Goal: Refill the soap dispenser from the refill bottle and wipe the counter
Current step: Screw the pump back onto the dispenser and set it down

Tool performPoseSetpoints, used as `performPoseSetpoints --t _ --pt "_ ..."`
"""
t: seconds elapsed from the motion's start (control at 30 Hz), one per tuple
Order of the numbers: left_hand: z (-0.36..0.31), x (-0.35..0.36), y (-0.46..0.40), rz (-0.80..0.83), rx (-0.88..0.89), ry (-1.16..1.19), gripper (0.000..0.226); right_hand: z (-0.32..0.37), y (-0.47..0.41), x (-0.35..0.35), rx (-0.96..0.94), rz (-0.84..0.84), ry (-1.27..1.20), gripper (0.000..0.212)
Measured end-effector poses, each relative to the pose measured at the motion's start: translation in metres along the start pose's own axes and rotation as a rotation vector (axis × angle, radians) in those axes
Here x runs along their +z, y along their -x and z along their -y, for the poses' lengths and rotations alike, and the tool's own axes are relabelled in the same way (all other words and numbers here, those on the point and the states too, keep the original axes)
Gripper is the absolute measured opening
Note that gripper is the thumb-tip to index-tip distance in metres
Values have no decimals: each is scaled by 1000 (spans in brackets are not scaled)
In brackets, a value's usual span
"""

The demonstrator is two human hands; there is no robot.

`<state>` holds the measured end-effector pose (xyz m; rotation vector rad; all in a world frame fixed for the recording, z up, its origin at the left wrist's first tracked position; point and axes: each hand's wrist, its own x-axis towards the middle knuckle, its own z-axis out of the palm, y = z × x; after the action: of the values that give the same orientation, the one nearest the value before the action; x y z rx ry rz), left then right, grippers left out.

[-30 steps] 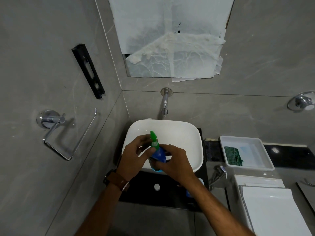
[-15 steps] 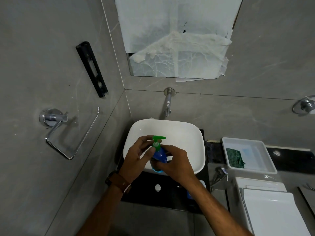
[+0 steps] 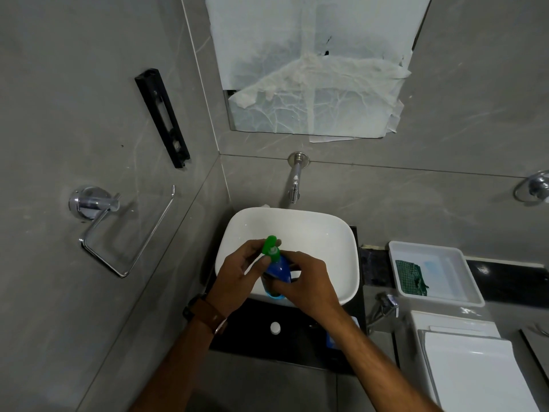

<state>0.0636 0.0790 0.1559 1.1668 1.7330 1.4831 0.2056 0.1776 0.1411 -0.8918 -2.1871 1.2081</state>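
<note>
Soap dispenser (image 3: 277,267): blue bottle with a green pump top (image 3: 271,246), held upright over the front part of the white basin (image 3: 320,233), above its near rim.

Left hand (image 3: 237,278): fingers curled about the green pump top at the bottle's neck, thumb on the near side. A brown-strapped watch (image 3: 205,313) sat on the wrist.

Right hand (image 3: 309,283): wrapped round the blue body of the bottle from the right, below the left hand; the lower part of the bottle was largely hidden behind it.

Desk (image 3: 261,337): black top, carrying the basin. A small white cap (image 3: 275,327) lay on it just in front of the basin, between the two forearms. A blue item (image 3: 331,340) showed partly behind the right forearm; what it was could not be told.

Tap (image 3: 295,182): chrome, wall-mounted, spout above the far rim of the basin.

White tray (image 3: 439,275): right of the basin, apart from it, holding a green cloth (image 3: 411,276) at its left side.

Towel ring (image 3: 118,233): chrome, on the left wall. Black bracket (image 3: 162,117): on the same wall, higher up.

Mirror (image 3: 315,63): above the tap, covered with paper.
</note>
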Motion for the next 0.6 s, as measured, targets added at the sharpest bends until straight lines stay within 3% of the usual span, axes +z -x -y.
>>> performPoseSetpoints --t 0.2,0.6 --pt "6 -2 0 -77 -16 -55 30 -3 2 3 -17 17 -9 54" --pt "22 -15 15 -119 -17 32 37 -10 0 26 -48 106 -27 52"
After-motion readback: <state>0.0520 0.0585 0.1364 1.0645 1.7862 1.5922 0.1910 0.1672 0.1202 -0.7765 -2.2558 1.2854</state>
